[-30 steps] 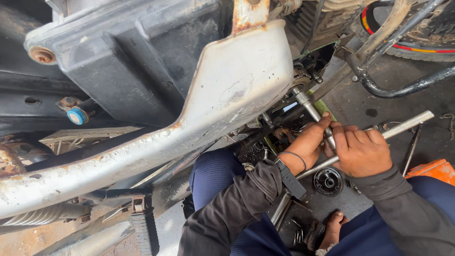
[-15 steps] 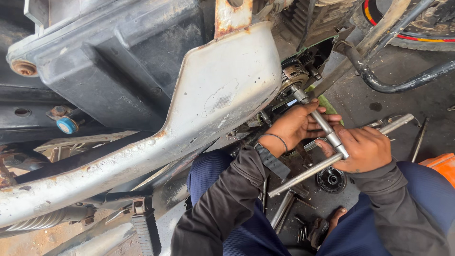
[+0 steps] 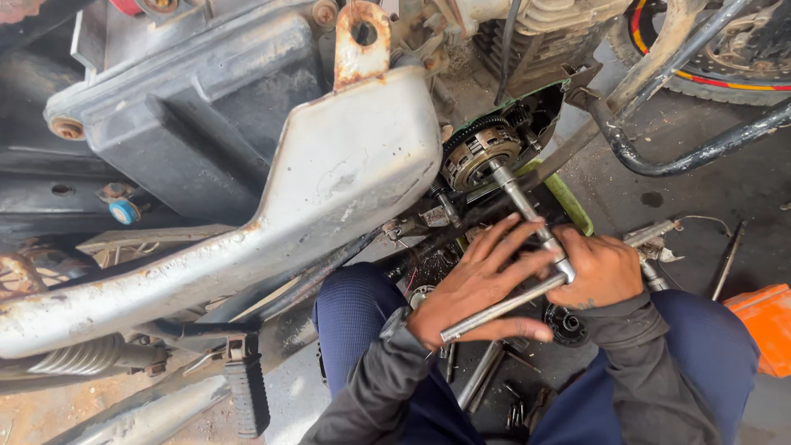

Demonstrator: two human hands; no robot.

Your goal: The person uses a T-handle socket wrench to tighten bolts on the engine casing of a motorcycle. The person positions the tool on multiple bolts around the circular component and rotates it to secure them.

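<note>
Head view shows a motorcycle frame [image 3: 247, 222] with a rusty grey panel, lying over the floor [image 3: 709, 165]. Beside it sits the open engine with its round clutch [image 3: 476, 155]. A T-wrench [image 3: 527, 216] is set on the clutch centre. Left hand [image 3: 478, 284] has its grip half closed around the wrench crossbar. Right hand [image 3: 601, 268] has its grip fully closed on the bar's other end.

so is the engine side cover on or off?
Off. The clutch assembly and its toothed gear rim sit exposed, and the T-handle wrench, held by the left hand and right hand, seats straight on its centre.
</note>
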